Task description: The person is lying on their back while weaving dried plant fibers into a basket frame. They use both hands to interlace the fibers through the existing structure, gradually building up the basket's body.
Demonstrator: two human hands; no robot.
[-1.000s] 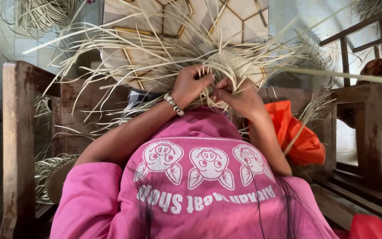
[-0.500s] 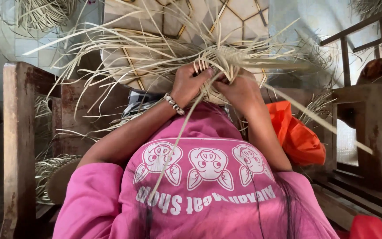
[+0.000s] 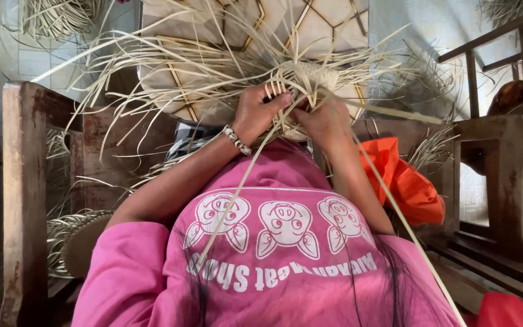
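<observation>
A half-woven piece of pale straw [image 3: 310, 77] sits at my lap, with many loose strips fanning out left, right and upward. My left hand [image 3: 255, 112], with a beaded bracelet on the wrist, grips the woven part from the left, fingers curled over its strips. My right hand [image 3: 322, 121] holds it from below and the right, pinching strips. One long strip [image 3: 237, 194] trails down over my pink shirt. Another runs down to the lower right [image 3: 407, 224].
A wooden chair arm [image 3: 22, 181] stands at my left and another wooden chair frame [image 3: 503, 175] at my right. An orange cloth [image 3: 407, 181] lies beside my right arm. A finished woven straw piece [image 3: 71, 236] lies at the lower left. Tiled floor lies ahead.
Both hands have worked the strips closer together on the woven part. A long strip that pointed right now hangs down toward the lower right, and another crosses my shirt.
</observation>
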